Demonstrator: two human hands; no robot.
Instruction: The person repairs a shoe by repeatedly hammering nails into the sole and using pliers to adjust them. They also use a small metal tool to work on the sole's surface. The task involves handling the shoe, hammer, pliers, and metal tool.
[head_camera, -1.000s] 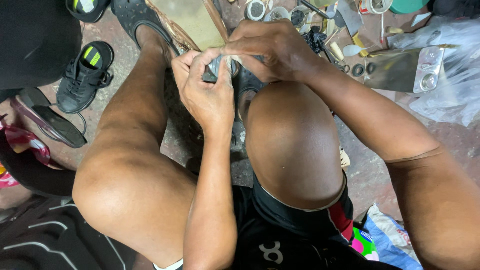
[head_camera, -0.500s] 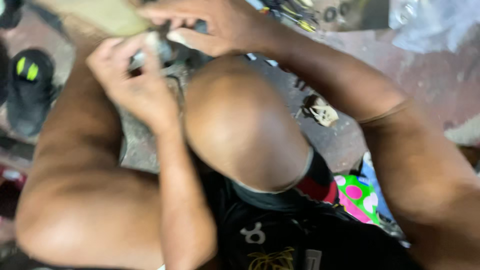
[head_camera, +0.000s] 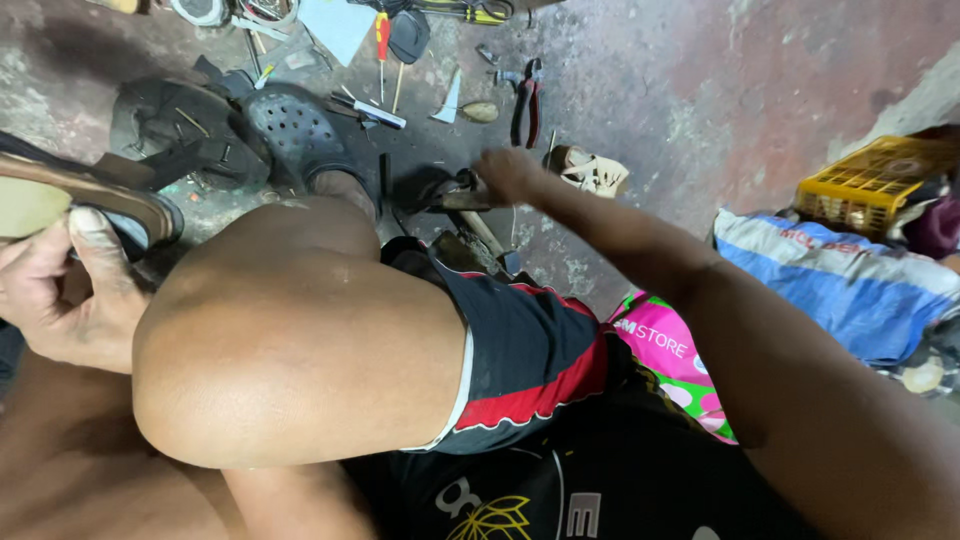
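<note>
Right hand (head_camera: 508, 176) has left the shoe, now grasping hammer (head_camera: 470, 205) at centre floor; left hand (head_camera: 60, 300) alone grips the shoe sole (head_camera: 60, 200), far left.

A yellow plastic crate (head_camera: 872, 178) sits far right above a blue-striped sack (head_camera: 845, 285). Red-handled pliers (head_camera: 526, 100) and a red-yellow screwdriver (head_camera: 382, 40) lie far centre, a black perforated clog (head_camera: 292, 132) to their left.

The bare concrete floor (head_camera: 700, 90) in the upper right of the frame gives open room. Upper centre is crowded: red-handled pliers (head_camera: 528, 98), a red-and-yellow screwdriver (head_camera: 382, 40), a small beige sandal (head_camera: 590, 170). The black perforated clog (head_camera: 295, 130) and raised bare knee (head_camera: 290, 330) block the left; the yellow plastic crate (head_camera: 865, 180), possibly tilted, closes the right edge.
</note>
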